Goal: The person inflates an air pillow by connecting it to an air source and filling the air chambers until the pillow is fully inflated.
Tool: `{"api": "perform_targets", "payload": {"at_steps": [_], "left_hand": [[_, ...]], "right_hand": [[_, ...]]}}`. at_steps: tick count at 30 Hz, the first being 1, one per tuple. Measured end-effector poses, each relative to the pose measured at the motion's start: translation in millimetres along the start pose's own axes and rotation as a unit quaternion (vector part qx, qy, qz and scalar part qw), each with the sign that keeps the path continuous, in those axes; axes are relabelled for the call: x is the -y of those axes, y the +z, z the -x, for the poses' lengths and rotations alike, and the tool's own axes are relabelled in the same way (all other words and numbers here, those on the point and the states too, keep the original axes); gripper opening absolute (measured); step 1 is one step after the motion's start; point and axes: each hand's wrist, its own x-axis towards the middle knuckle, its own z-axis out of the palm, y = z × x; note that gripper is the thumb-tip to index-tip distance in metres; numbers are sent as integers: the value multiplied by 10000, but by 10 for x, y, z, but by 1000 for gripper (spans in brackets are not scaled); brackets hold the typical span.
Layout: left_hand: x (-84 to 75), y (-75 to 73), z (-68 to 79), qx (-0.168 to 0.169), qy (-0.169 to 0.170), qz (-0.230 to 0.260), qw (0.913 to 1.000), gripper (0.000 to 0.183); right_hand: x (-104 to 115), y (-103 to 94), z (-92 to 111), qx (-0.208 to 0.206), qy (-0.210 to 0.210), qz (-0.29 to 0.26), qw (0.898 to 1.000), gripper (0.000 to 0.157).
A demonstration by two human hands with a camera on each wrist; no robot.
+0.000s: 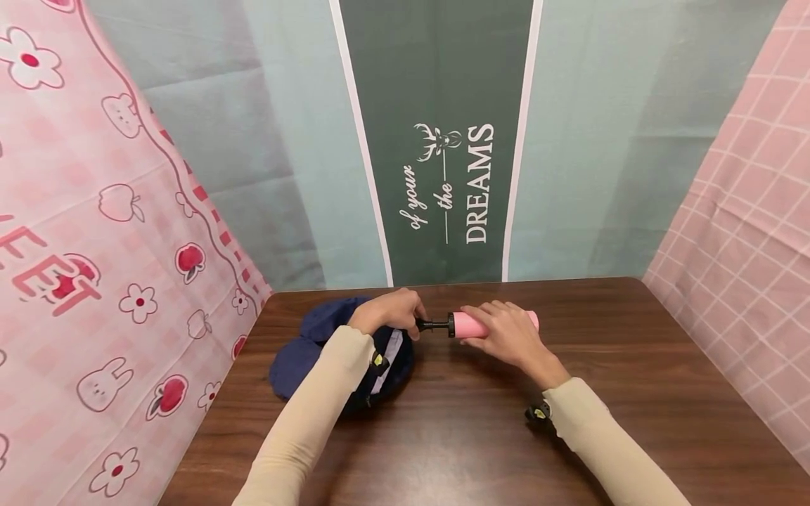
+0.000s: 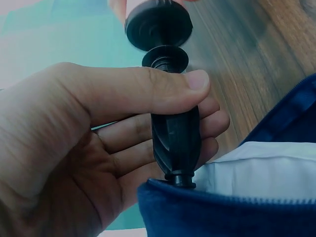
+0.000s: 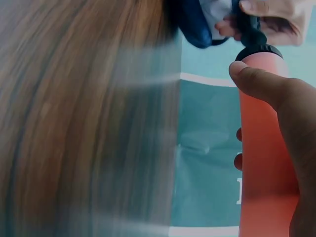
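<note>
A pink hand pump (image 1: 467, 325) lies level across the back of the table, its black end toward the left. My right hand (image 1: 506, 334) wraps round the pink barrel (image 3: 264, 148), thumb near the black collar. With thumb and fingers, my left hand (image 1: 395, 313) grips the pump's black end piece (image 2: 174, 133). The narrow tip of that piece sits at the zipped edge of a navy neck pillow (image 1: 294, 365), where white lining (image 2: 266, 168) shows in the opening. A short black rod is exposed between the end piece and the barrel.
The brown wooden table (image 1: 601, 337) runs up to a green wall cloth (image 1: 443, 70) at the back. Pink patterned cloths hang along the left and right sides. Both wrists carry small black camera mounts.
</note>
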Motion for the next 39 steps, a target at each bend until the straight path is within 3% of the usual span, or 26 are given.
{"api": "perform_targets", "payload": {"at_steps": [11,18,25,31,39], "left_hand": [[137,-31,82,-52,-236,123,9996,39],[53,35,21,-137,75,-19,9999,34],[-65,65,-31,-209,152,-57,9997,23],[-58,53,-30,-161,238,77,9996,24],[-22,37,-19,-160,105,123,9997,34]], "right_hand": [[-282,-105,177,-174,211,-8,9996,68],[-67,-60,43,15,-5,14,10000,67],[161,2,-107,111,-64,163,9998,67],[198,16,-180,71,-235,203,9995,66],[147,2,-174,78,-230,144,9996,68]]}}
